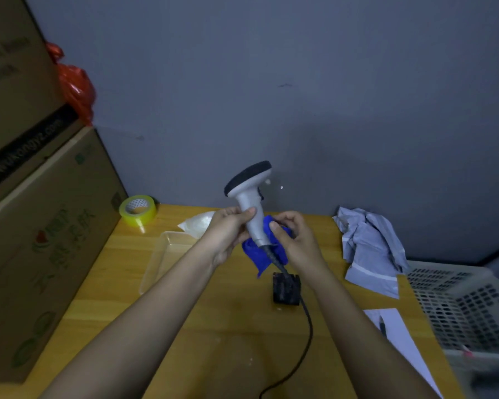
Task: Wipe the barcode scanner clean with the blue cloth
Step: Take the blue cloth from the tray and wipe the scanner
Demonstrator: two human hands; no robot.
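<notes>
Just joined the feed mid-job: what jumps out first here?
The grey barcode scanner held upright at centre above the wooden table: the left hand grips its handle and the right hand presses the blue cloth against its lower end. Next, the yellow tape roll at the table's back-left corner.

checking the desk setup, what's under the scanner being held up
Below the barcode scanner, the blue cloth wraps its lower handle, pressed by the right hand. Its cable drops past a black stand. The handle's end is covered.
</notes>
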